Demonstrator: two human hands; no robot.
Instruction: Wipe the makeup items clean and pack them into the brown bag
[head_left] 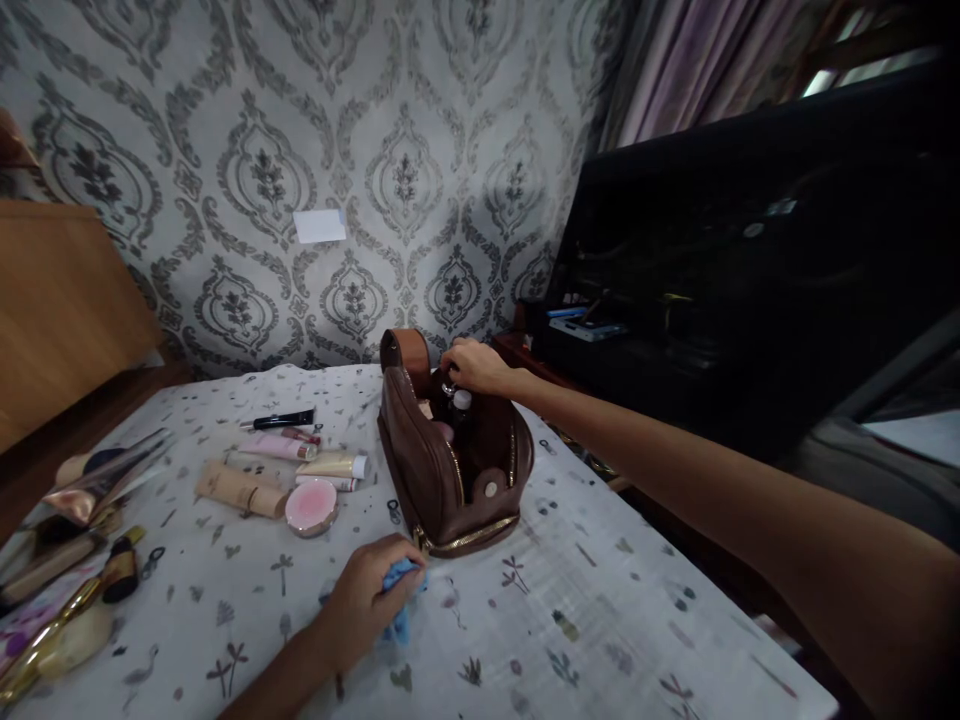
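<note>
A brown leather bag (420, 450) lies unzipped on the patterned white cloth (600, 620), with a white-capped bottle (462, 402) and other small items inside. My right hand (474, 366) reaches over the bag's far end, its fingers closed at a small shiny item in the opening, too small to name. Near the bag's front zipper, my left hand (375, 590) is closed round a crumpled blue cloth (399, 600). Left of the bag lie a round pink compact (311, 506), a beige tube (240, 488), a cream tube (332, 466), a pink tube (274, 445) and a black tube (279, 420).
More makeup items and a gold-handled brush (56, 630) lie at the left edge. A wooden cabinet (67, 310) stands at the far left. Behind is a patterned wall (405, 180); a large dark screen (750, 270) stands on the right.
</note>
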